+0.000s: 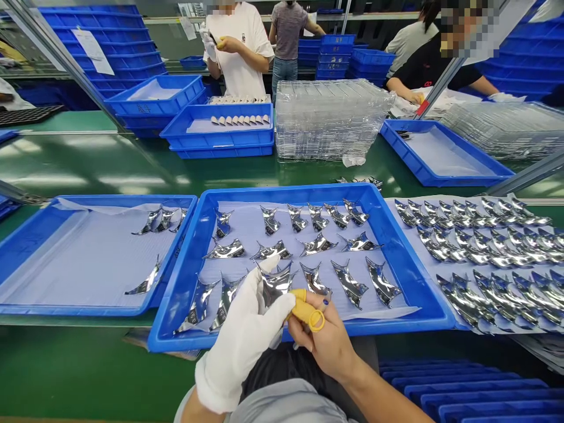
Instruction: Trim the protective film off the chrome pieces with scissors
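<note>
My left hand [240, 338], in a white glove, is closed around a shiny chrome piece [277, 283] with pointed corners, held up over the middle blue tray [412, 288]. My right hand [332, 346] is bare apart from yellow finger cots [302, 310] on its fingertips. Its fingers are pinched together close to the held piece and the gloved thumb. A small dark-blue end [325, 302] shows between those fingers; what it belongs to is hidden. Similar chrome pieces [348, 283] lie in rows on the white liner of the tray.
At left, another blue tray [66, 308] holds several chrome pieces [164, 220]. Rows of chrome pieces [480, 241] lie on white sheeting at right. Behind stand stacked clear plastic trays [330, 117] and blue trays [220, 141]. A slanted metal post [445, 79] rises at right. Several co-workers [238, 47] work beyond.
</note>
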The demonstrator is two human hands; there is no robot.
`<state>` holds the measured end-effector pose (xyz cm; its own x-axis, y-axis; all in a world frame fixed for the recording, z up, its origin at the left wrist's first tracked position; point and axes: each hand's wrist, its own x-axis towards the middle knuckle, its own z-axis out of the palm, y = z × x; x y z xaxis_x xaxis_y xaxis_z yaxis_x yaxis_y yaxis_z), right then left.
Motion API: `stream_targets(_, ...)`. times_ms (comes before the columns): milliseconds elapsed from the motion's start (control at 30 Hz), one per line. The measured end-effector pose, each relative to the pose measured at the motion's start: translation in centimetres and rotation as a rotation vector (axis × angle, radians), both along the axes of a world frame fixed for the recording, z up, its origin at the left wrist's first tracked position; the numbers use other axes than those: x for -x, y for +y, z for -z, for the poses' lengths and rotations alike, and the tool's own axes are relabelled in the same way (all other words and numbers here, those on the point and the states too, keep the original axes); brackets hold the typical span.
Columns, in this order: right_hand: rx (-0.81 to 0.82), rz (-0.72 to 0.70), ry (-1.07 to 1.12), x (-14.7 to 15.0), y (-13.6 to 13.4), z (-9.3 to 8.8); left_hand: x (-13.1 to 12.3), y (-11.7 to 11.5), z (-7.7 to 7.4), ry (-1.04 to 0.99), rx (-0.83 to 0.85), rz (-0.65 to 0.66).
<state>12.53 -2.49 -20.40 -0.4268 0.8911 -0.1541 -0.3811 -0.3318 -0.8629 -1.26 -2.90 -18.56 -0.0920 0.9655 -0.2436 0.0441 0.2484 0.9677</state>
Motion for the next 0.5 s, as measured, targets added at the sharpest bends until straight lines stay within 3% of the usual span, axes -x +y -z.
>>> stream_targets(100, 0.039, 0.021, 0.013, 0.0, 0.2, 0.3, 0.1, -0.4, 0.7, -0.033, -0.043, 0.097)
stream_targets(400, 0.101, -0.013, -0.021, 0.0, 0.5, 0.0, 1.7, -1.3, 0.3, -0.245, 0.035, 0.323)
stream_targets(500, 0.085, -0.028, -0.030, -0.1, 0.4, 0.0, 1.9, -1.1, 0.5, -0.196, 0.000, 0.320)
